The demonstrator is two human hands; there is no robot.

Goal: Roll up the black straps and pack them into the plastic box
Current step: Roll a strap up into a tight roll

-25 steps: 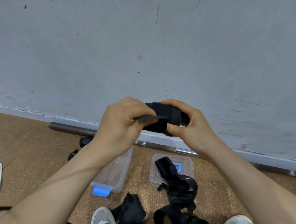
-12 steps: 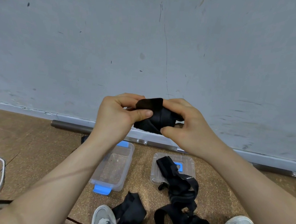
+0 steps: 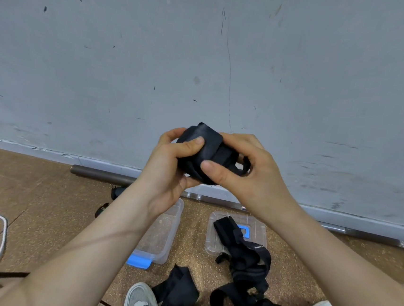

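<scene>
Both hands raised before grey wall [image 3: 205, 54]. Left hand [image 3: 167, 166] grip closed round rolled black strap [image 3: 208, 151]: thumb pressed across front, fingers curled behind. Right hand [image 3: 240, 178] grip closed on same roll from other side: thumb on lower front, fingers wrapped over top. Roll held in air, well above plastic box [image 3: 173, 226], open on floor [image 3: 42, 211] below left forearm. Loose black straps [image 3: 247, 260] lie across lid [image 3: 212, 241] beside box.

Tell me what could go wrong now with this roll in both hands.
The rolled black fabric strap is pinched only between the left hand and right hand; loosening either could let it unwind. The clear plastic box sits partly hidden under the left forearm, so a blind drop might miss it.
</scene>
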